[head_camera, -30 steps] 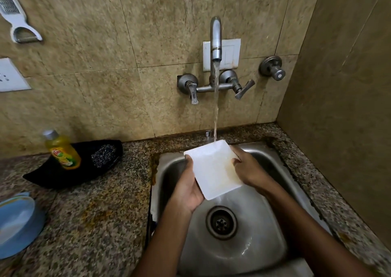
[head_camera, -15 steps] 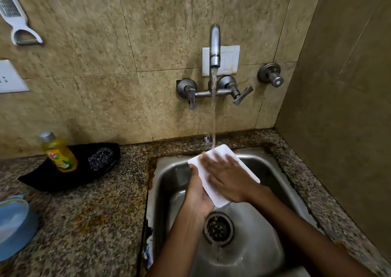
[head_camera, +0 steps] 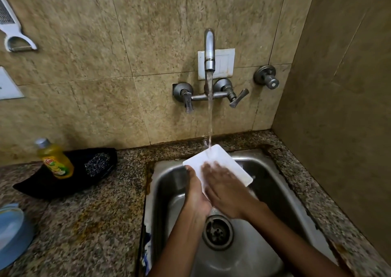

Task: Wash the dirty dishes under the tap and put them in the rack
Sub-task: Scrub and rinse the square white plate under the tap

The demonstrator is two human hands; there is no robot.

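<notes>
We had the white square plate (head_camera: 220,160) over the sink (head_camera: 273,183), its far corner under the tap (head_camera: 209,50) stream. Our left hand (head_camera: 195,194) clasped its near-left edge; our right hand (head_camera: 226,190) lay open and flat across its face, nearer for rubbing.
</notes>
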